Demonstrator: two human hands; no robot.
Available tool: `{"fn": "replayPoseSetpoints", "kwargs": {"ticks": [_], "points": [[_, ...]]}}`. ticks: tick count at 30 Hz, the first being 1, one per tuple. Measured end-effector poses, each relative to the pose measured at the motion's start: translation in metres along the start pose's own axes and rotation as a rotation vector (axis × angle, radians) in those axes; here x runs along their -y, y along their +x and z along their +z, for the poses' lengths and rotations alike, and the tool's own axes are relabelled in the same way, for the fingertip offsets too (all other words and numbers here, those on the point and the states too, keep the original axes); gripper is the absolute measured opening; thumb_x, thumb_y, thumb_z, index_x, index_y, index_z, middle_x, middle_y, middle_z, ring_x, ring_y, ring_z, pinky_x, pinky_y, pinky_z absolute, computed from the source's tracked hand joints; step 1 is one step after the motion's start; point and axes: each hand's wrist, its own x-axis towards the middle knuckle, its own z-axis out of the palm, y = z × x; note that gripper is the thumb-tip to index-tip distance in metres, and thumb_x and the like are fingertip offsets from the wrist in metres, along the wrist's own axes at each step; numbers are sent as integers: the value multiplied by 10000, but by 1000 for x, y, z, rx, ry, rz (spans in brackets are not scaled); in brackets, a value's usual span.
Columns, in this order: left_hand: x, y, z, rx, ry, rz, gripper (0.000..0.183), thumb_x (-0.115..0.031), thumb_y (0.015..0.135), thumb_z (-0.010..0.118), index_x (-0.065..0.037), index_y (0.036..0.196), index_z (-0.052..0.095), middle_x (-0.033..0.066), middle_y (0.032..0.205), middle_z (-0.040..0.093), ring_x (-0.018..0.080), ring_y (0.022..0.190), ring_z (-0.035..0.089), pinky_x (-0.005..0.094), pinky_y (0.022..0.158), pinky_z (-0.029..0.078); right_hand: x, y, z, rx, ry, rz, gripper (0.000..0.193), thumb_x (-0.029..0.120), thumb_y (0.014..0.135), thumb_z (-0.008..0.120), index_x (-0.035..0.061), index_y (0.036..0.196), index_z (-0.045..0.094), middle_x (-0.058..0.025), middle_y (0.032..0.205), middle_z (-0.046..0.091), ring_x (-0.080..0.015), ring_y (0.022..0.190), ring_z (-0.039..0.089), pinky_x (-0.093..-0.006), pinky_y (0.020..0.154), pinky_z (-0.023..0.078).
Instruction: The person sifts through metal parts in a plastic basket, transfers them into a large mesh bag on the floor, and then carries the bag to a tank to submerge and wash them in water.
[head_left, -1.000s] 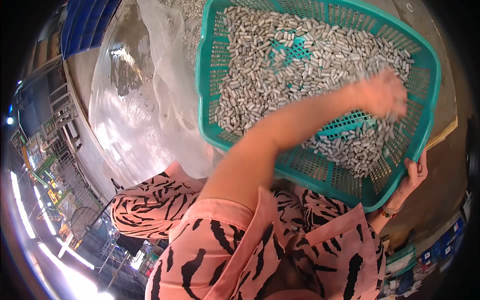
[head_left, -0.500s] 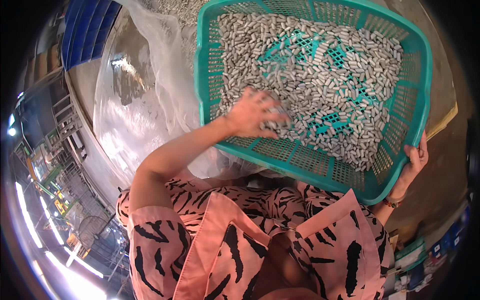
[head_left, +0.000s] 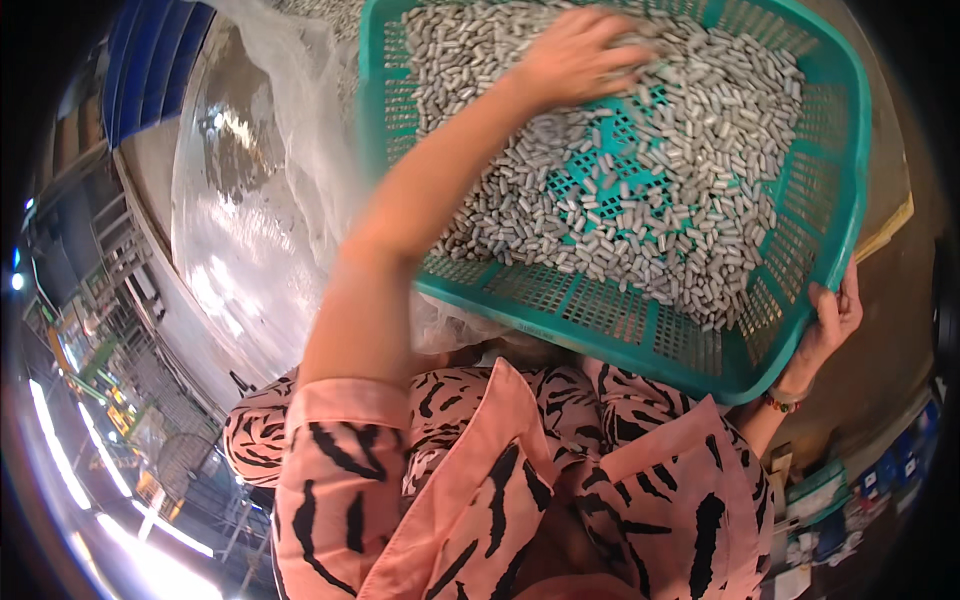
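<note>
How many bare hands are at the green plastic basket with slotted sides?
2: the left hand is over the small, grey, cylindrical pellets toward the far side of the slotted green plastic basket; the right hand holds its right rim. No others show.

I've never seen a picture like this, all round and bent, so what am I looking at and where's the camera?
There's no machine here, just a person's two bare hands. The camera sits on the person's head, looking down; its wide fisheye lens bends straight edges. The right hand grips the near right corner of a green plastic basket. Inside lie many small, pale, rod-shaped pieces, with the mesh bottom showing through a gap. The left hand reaches in over the pieces, fingers spread but blurred, so I can't tell whether it holds any. Left of the basket is a see-through plastic sheet.
</note>
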Motion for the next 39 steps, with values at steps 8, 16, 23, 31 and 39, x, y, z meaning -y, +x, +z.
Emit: {"fn": "replayPoseSetpoints", "kwargs": {"ticks": [8,16,23,31,39], "points": [[-101,-119,-79,567,-205,-95,414,-348,743,655,-281,1141,562,35,1126,475,242,1034,439,468,842,343,5,1,2,0,181,111,658,-6,606,492,-142,1247,431,-119,1065,586,-144,909,557,-201,800,408],[-220,13,19,182,-435,449,406,-142,740,561,-353,1086,532,-82,1134,466,155,1116,421,490,895,335,-2,1,-6,32,231,103,623,-11,628,508,-118,1239,456,-81,965,635,-78,743,560,-163,660,415],[-139,54,48,51,-21,223,228,-186,749,565,-260,964,580,-25,1113,511,233,1079,474,513,915,354,1,7,-8,46,163,98,610,-14,640,507,-121,1238,455,-101,992,632,-93,791,572,-172,705,427],[-12,-97,-62,288,283,-177,299,-230,751,599,-213,1048,562,63,1149,491,304,1087,456,528,894,357,4,10,-1,53,22,66,644,53,621,524,-122,1237,460,-159,1106,571,-205,938,570,-268,848,433],[-158,-114,-75,538,-212,-521,333,-325,753,636,-202,1045,536,131,1184,410,355,1056,385,539,870,337,-14,11,-20,117,315,129,631,3,655,487,-113,1271,413,-122,1089,565,-165,888,558,-261,833,434]]}}
